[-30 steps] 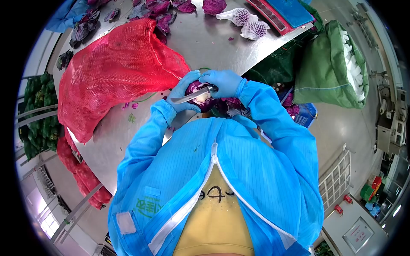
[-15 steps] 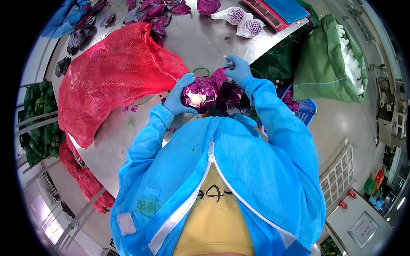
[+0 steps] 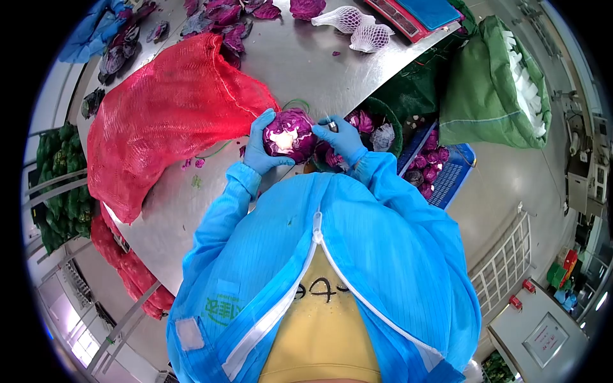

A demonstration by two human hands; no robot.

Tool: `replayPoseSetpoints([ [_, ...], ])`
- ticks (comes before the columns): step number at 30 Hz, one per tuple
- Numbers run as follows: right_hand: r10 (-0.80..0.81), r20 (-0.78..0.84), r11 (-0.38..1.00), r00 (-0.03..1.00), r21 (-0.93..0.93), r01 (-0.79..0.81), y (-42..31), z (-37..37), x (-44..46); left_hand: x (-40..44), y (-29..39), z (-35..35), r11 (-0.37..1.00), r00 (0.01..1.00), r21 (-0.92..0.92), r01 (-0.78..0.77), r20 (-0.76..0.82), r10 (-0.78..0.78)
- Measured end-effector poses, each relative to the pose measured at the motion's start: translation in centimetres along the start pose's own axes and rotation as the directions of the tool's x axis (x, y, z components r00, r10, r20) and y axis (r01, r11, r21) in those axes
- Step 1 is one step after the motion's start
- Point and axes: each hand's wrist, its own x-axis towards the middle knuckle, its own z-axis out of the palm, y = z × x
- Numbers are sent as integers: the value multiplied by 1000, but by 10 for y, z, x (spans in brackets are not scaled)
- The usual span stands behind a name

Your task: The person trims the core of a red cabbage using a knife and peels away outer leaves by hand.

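A purple cabbage (image 3: 289,135) with a pale cut stem end facing up is held over the metal table's near edge. My left hand (image 3: 260,143), in a blue glove, wraps round its left side. On its right side my right hand (image 3: 343,137), also gloved, is closed round the dark handle of a knife (image 3: 332,126); most of the blade is hard to make out. The right hand's thumb side reaches close to the cabbage. Just below and right of it, loose purple leaves (image 3: 329,156) lie near my body.
A red mesh sack (image 3: 172,115) lies on the metal table (image 3: 306,70) at left. Foam-netted items (image 3: 370,38) and a red scale (image 3: 408,18) stand at the back. To the right are a green bin (image 3: 396,127), a blue crate (image 3: 456,172) of purple heads and a green sack (image 3: 488,96).
My right hand swung away right with the knife, then came back beside the cabbage. A leaf near that hand has gone from it, and the bin and crate at right show more.
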Motion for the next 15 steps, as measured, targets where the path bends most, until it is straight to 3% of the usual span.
replayPoseSetpoints([
  [2, 49, 103, 994, 994, 96, -59, 12, 5, 8, 1, 0, 2, 1000, 1000, 21, -17, -8, 17],
  [3, 116, 193, 948, 974, 271, -167, -1, 2, 5, -1, 3, 3, 999, 999, 42, -27, -15, 28],
  [4, 118, 194, 947, 974, 272, -169, 1, 0, 7, -2, 5, 3, 999, 1000, 43, -25, -15, 26],
  [6, 125, 253, 969, 959, 177, -173, 5, -6, 15, 1, 9, 6, 985, 997, 157, -78, -1, 79],
  [8, 126, 212, 981, 969, 117, -153, 9, -8, 16, 5, 15, 10, 981, 995, 167, -101, 6, 102],
  [10, -30, 98, 988, 995, -148, 44, 1, -11, 12, 6, 18, 16, 978, 995, 190, -89, -17, 94],
  [11, -31, 97, 988, 995, -148, 45, 4, -10, 14, 5, 19, 21, 980, 996, 183, -72, -42, 81],
  [13, -201, 6, 906, 980, -379, 188, 8, -8, 17, 6, 29, 25, 971, 996, 229, -71, -40, 82],
  [14, -201, 5, 907, 980, -378, 188, 9, -9, 20, 8, 34, 26, 959, 996, 275, -67, -40, 81],
  [15, -225, 2, 836, 974, -514, 194, 3, -9, 20, 10, 38, 27, 944, 995, 319, -83, -20, 95],
])
